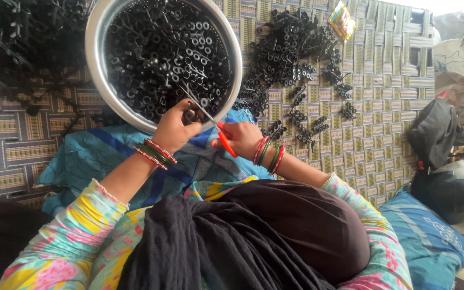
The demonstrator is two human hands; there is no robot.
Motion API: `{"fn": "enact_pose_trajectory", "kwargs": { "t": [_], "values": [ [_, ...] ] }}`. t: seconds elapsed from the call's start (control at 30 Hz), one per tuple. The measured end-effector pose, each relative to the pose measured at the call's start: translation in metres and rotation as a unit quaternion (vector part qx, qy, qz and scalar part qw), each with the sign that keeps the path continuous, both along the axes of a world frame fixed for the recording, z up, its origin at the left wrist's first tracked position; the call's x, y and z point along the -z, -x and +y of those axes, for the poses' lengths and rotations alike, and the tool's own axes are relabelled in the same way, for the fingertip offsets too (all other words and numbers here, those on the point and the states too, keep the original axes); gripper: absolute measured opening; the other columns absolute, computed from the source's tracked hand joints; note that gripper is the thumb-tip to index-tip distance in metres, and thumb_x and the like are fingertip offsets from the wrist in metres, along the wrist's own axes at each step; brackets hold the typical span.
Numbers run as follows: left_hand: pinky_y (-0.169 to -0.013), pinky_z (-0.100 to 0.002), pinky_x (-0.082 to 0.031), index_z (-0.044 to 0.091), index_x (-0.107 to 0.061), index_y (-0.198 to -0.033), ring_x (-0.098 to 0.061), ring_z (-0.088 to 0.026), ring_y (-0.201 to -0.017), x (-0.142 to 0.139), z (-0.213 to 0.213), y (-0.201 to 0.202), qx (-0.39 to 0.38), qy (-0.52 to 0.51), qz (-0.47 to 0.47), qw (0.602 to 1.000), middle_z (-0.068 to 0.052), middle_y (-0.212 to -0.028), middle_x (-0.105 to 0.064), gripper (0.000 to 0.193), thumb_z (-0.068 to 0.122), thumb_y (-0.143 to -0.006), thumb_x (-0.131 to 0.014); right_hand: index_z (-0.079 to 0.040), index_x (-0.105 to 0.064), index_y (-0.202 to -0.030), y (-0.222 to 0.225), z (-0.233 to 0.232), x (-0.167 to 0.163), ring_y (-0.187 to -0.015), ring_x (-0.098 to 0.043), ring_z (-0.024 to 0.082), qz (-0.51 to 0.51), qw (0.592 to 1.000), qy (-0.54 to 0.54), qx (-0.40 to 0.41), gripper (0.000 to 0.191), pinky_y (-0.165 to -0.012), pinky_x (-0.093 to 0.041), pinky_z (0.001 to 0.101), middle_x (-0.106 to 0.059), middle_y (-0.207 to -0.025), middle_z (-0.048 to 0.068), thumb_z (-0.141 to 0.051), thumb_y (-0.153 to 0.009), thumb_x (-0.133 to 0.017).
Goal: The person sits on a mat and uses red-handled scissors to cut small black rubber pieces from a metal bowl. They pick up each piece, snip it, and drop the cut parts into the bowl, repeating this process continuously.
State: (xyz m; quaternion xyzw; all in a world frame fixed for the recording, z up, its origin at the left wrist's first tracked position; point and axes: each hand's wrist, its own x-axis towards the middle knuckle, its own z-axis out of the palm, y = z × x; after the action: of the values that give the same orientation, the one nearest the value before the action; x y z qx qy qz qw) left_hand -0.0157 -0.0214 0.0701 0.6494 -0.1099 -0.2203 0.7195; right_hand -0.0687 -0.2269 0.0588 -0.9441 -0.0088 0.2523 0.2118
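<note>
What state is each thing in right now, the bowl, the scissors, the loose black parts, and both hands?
Metal bowl: upright, filled with black ring parts.
Scissors: blades open, over the bowl's edge.
Right hand: gripping the orange scissor handles.
Left hand: pinching a black part.
Black parts pile: spread loose on the woven mat.

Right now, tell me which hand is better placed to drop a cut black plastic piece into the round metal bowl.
Left hand: it already rests at the round metal bowl rim, pinching a black plastic piece. The right hand grips the orange-handled scissors.
</note>
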Motion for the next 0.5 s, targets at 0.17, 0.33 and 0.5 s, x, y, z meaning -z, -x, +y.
{"fn": "enact_pose_trajectory", "kwargs": {
  "t": [0.17,0.33,0.5],
  "values": [
    [-0.071,-0.029,-0.048,0.009,-0.059,-0.108,-0.058,-0.009,-0.076,-0.004,0.011,-0.009,0.015,0.092,0.187,0.978,0.001,-0.086,-0.068,0.017,0.004,-0.092,-0.057,-0.009,-0.069,-0.075,-0.002,-0.004,0.006,-0.053,-0.064,0.015,0.14,0.973,-0.129,0.13,0.053,-0.053,-0.049,0.0347,-0.065,-0.058,0.003,-0.06,-0.086,-0.064],
    [-0.069,-0.028,-0.058,0.01,-0.056,-0.11,-0.066,-0.008,-0.078,-0.005,0.018,-0.019,-0.002,0.225,0.272,0.936,0.004,-0.089,-0.068,0.023,0.0,-0.09,-0.055,-0.006,-0.06,-0.077,0.003,-0.007,0.013,-0.061,-0.064,0.014,0.186,0.893,-0.368,0.18,0.066,-0.06,-0.048,0.0296,-0.06,-0.067,0.001,-0.065,-0.102,-0.047],
    [-0.064,-0.023,-0.054,0.008,-0.062,-0.106,-0.065,-0.009,-0.078,0.0,0.017,-0.022,-0.066,0.197,0.153,0.966,0.002,-0.09,-0.068,0.01,0.003,-0.1,-0.068,-0.007,-0.062,-0.088,0.002,-0.013,0.009,-0.067,-0.065,0.014,0.105,0.955,-0.275,0.043,0.063,-0.064,-0.052,0.0309,-0.067,-0.072,0.002,-0.067,-0.097,-0.047]
  ]
}}
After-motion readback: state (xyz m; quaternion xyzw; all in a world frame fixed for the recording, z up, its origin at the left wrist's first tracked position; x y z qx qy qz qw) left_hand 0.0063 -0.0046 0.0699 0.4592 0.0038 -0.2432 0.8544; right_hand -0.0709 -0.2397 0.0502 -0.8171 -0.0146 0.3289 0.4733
